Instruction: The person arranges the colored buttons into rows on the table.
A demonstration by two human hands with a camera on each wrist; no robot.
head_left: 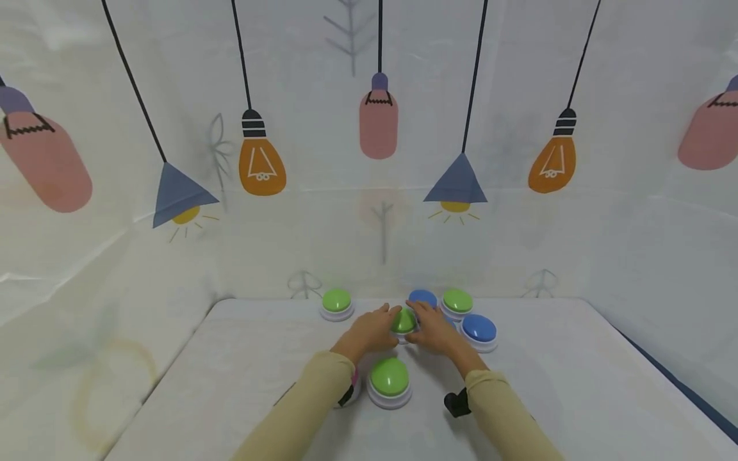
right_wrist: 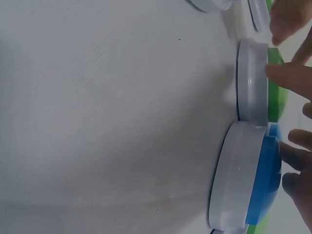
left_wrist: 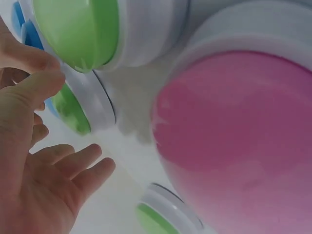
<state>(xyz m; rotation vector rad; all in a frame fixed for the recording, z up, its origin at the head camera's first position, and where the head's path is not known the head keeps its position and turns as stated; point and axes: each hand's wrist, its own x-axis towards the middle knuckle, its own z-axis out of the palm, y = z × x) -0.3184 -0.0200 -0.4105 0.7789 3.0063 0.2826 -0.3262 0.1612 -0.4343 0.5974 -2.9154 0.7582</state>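
In the head view, a green push button point(head_left: 403, 321) on a white base stands between the two hands. The left hand point(head_left: 369, 333) is at its left side with fingers extended; in the left wrist view that hand point(left_wrist: 46, 190) has its fingers apart, beside the green dome point(left_wrist: 71, 109). The right hand point(head_left: 435, 330) reaches over the button's right side. In the right wrist view, a fingertip of this hand point(right_wrist: 300, 161) is at the green dome point(right_wrist: 276, 90), and other fingers are near a blue button point(right_wrist: 265, 180). Whether the fingers press cannot be told.
Nearer the person are a green button point(head_left: 389, 378) and a pink button point(left_wrist: 239, 136), mostly behind the left sleeve in the head view. Further green point(head_left: 336, 300) point(head_left: 458, 300) and blue buttons point(head_left: 479, 328) stand on the white table point(head_left: 242, 358). A patterned sheet hangs behind.
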